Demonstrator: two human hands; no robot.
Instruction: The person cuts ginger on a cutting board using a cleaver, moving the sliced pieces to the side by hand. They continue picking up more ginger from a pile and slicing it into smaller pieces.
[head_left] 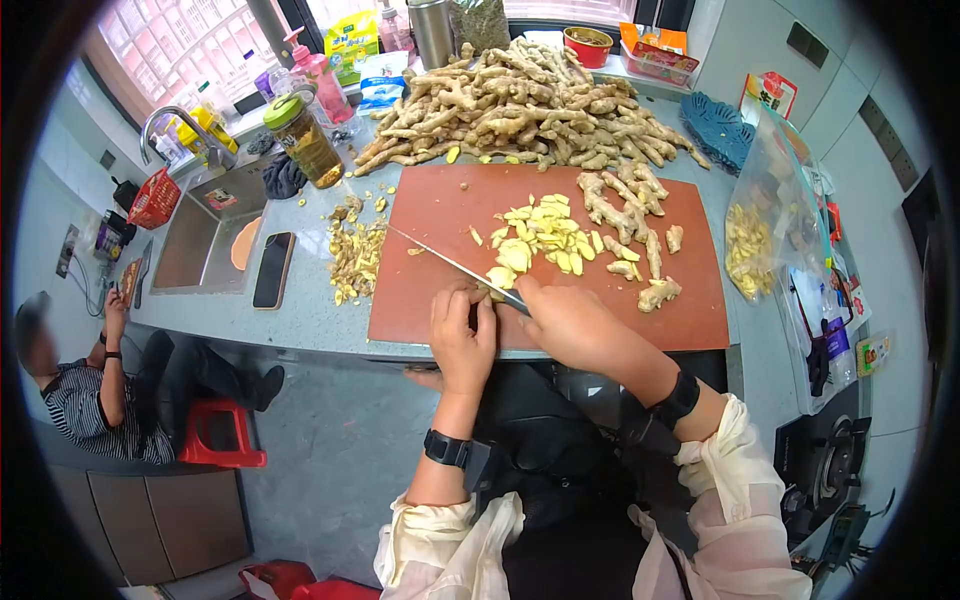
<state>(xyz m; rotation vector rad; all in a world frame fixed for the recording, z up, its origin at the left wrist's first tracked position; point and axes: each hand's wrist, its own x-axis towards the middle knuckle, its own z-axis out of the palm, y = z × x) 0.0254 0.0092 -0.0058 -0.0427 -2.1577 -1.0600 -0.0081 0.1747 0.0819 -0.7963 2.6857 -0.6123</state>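
My right hand (572,322) is wrapped round the handle of a kitchen knife (455,263), its blade pointing to the upper left over the reddish-brown cutting board (430,205). Close beside the blade, the curled fingers of my left hand (463,330) hold a piece of ginger against the board near its front edge; the fingers mostly hide it. Beyond the knife lies a heap of yellow ginger slices (545,235). Whole ginger roots (625,210) and a few smaller chunks (658,293) rest on the right part of the board.
A large pile of ginger (510,105) covers the counter behind the board. Peelings (355,250) and a phone (273,270) lie left, before the sink (200,240). A bag of slices (750,245) stands right. A seated person (105,390) is at far left.
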